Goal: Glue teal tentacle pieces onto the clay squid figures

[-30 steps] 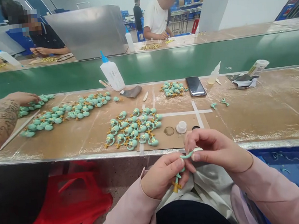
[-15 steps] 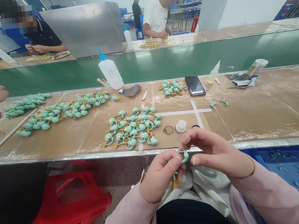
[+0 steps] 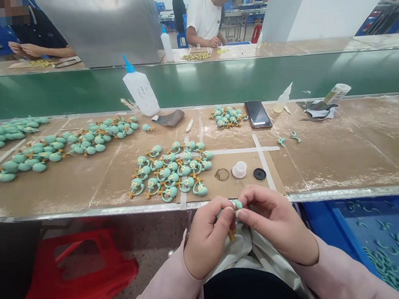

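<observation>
A small teal toy figure [image 3: 237, 204] with a yellow-brown lower part is held over my lap, just in front of the table edge. My left hand [image 3: 208, 238] pinches it between thumb and fingers and covers most of it. From the other side, my right hand [image 3: 280, 224] closes thumb and fingertips on its teal end. Beyond the hands, a group of similar teal figures [image 3: 171, 171] lies on the table. A brass-coloured ring [image 3: 222, 174], a white cup-like piece [image 3: 239, 169] and a black disc [image 3: 260, 174] lie nearest.
A blue bin [image 3: 342, 234] with curved teal pieces stands at my right. On the table are a white bottle [image 3: 141, 91], a phone [image 3: 257, 114], a small glue bottle [image 3: 283, 99] and more teal figures [image 3: 102, 133]. A red stool [image 3: 80, 269] is at left. People work across the green strip.
My right hand has moved left and closed on the figure's teal end, uncovering the black disc. The view has shifted, and another person's arm at the left has gone out of sight.
</observation>
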Motion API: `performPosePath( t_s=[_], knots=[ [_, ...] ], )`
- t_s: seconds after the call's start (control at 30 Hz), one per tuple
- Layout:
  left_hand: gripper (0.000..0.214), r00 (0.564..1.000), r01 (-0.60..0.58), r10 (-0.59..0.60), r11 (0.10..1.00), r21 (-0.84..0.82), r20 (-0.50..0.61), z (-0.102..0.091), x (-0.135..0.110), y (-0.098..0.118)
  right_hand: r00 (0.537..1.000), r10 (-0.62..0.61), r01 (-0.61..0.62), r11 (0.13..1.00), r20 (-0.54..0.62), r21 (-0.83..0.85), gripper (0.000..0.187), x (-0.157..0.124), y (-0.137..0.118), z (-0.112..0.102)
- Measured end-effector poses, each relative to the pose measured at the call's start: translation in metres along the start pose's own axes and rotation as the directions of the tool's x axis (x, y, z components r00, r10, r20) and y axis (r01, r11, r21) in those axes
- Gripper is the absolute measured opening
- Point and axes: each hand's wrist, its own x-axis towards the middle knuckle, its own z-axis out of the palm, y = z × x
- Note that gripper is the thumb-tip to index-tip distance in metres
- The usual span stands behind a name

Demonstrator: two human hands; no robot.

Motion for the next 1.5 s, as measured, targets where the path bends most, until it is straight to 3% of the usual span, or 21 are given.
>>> performPosePath(
  t_s=[0.13,0.23,0.5,0.6,0.7,0.77,1.03,1.5],
  knots=[
    [0.040,0.971,0.236,-0.215,0.935,-0.264,0.105,-0.004,0.003,-0.011,0.998,0.017,-0.016,1.000,-0.054,0.022,0.023,0.015,0.000,-0.021],
    [0.032,0.952,0.301,-0.261,0.892,-0.336,0.160,-0.011,0.005,-0.017,0.994,0.008,-0.009,1.000,-0.107,-0.010,0.020,0.028,0.002,-0.041],
    [0.031,0.965,0.257,-0.216,0.898,-0.357,0.151,-0.029,0.005,-0.021,0.990,0.134,-0.135,0.991,-0.044,-0.023,0.028,0.053,-0.001,-0.055],
    [0.031,0.967,0.252,-0.217,0.882,-0.398,0.131,-0.033,0.005,-0.026,0.987,0.150,-0.162,0.951,-0.065,-0.263,0.030,0.064,-0.004,-0.060],
    [0.039,0.964,0.267,-0.240,0.876,-0.403,0.116,-0.035,0.006,-0.033,0.983,0.123,-0.180,0.789,-0.137,-0.587,0.032,0.075,-0.007,-0.064],
    [0.043,0.961,0.275,-0.255,0.868,-0.413,0.104,-0.036,0.006,-0.036,0.980,0.126,-0.197,0.713,-0.154,-0.673,0.032,0.081,-0.009,-0.065],
    [0.050,0.949,0.316,-0.291,0.858,-0.405,0.122,-0.038,0.006,-0.035,0.963,0.217,-0.263,0.651,-0.158,-0.712,0.032,0.091,-0.011,-0.060],
    [0.049,0.959,0.283,-0.269,0.876,-0.392,0.091,-0.036,0.000,-0.044,0.970,0.148,-0.245,0.578,-0.195,-0.779,0.032,0.088,-0.009,-0.053]
  ],
)
